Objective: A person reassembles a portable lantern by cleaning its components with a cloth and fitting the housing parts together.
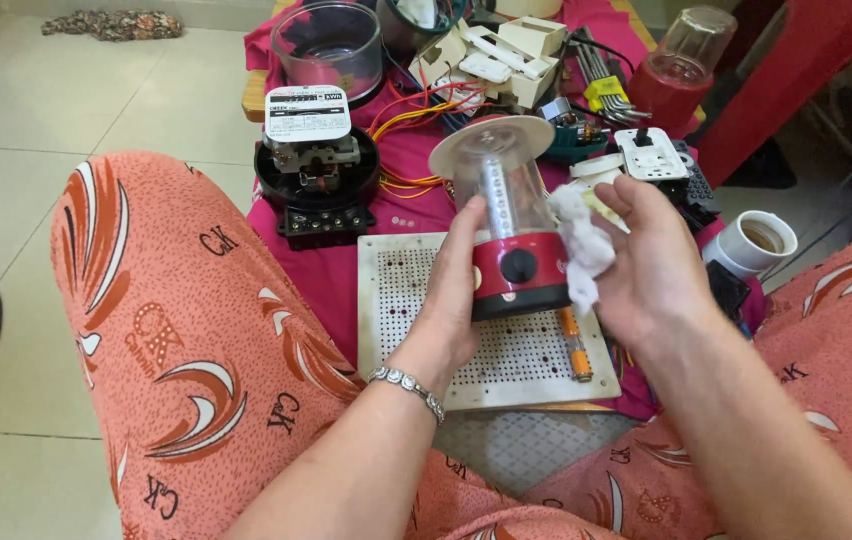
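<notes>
**Lantern in hand, cloth at its side**

Between the knees, over a white perforated board point(506, 350), both hands hold the work up off the surface. The left hand point(456, 300) is wrapped around a small lantern point(508, 235), thumb on its red base beside the black knob, fingers behind. The lantern stands nearly upright, with its clear cover and pale cap tipped slightly away. The right hand point(646, 255) is clenched on a crumpled white cloth point(578, 245), pressed against the right side of the lantern where cover meets base.

By the look of it, wiping is under way: the cloth is on the lantern, and how much has been cleaned cannot be told.

An orange battery point(576, 345) lies on the board just below the lantern. Further off on the pink-covered surface point(331, 280) sit a black round meter point(314, 160) with its white faceplate, loose orange wires point(408, 112), a white switch plate point(651, 152) and hex keys point(601, 85). A clear dome point(328, 45) stands at the far edge.
</notes>
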